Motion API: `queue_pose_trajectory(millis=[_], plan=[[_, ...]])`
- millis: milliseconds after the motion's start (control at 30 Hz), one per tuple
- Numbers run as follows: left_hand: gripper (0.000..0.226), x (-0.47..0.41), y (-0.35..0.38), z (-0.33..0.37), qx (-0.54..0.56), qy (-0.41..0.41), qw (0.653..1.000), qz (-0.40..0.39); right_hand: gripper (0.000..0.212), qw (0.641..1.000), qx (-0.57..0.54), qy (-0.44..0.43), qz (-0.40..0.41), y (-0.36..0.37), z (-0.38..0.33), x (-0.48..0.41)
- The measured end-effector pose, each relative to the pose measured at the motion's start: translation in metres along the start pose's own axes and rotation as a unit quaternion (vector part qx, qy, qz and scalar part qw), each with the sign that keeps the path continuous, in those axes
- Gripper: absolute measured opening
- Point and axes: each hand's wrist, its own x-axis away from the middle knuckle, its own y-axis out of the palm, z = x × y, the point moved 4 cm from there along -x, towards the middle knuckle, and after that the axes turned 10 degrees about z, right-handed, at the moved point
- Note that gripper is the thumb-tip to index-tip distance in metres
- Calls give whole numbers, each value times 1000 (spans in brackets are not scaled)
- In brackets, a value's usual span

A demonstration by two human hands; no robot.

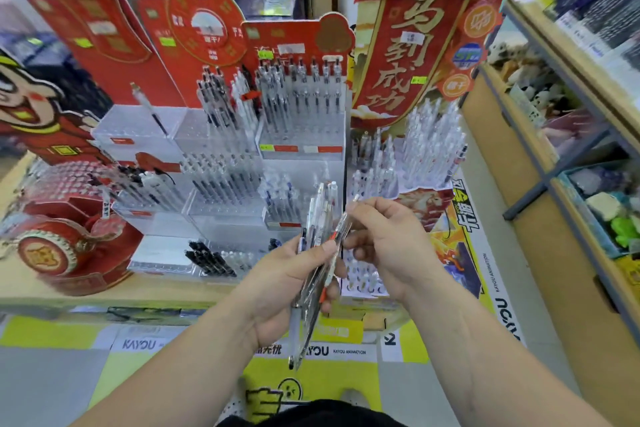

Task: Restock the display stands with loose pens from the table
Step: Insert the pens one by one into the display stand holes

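L hand [277, 288] gripping pen bunch [317, 253], R hand [388, 246] pinching one pen [344, 224]

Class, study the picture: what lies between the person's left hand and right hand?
In the head view, a bundle of pens, gripped by the left hand; the right hand pinches one clear pen at its edge.

Pen bundle [318, 215] in L hand [277, 284]: mid-barrels hidden by fingers, count indeterminate; single pen [346, 220] in R hand [388, 243]: lower barrel lost behind bundle and fingers; price labels [267, 148] too small to read; cartoon card [24, 97] cut by frame's left edge; shelving [554, 55] cut by right edge, contents blurred.
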Motion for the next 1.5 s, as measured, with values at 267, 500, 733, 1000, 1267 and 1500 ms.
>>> queue_pose_trajectory(millis=[267,500,733,1000,1267,1500], plan=[[46,-8,-120,59,74,34,994,73,20,993,-38,-93,57,113,-37,0],[39,2,-256,119,121,43,990,59,20,980,-43,-173,94,238,-42,12],[53,-7,-337,164,102,66,990,72,10,955,-14,-252,154,301,-54,13],[30,-26,-349,191,82,81,987,109,4,919,68,-337,192,320,-76,-4],[13,-40,-373,213,71,118,976,171,8,889,174,-402,131,374,-81,-34],[18,-63,-387,224,52,113,984,131,9,865,227,-406,188,390,-85,-45]])
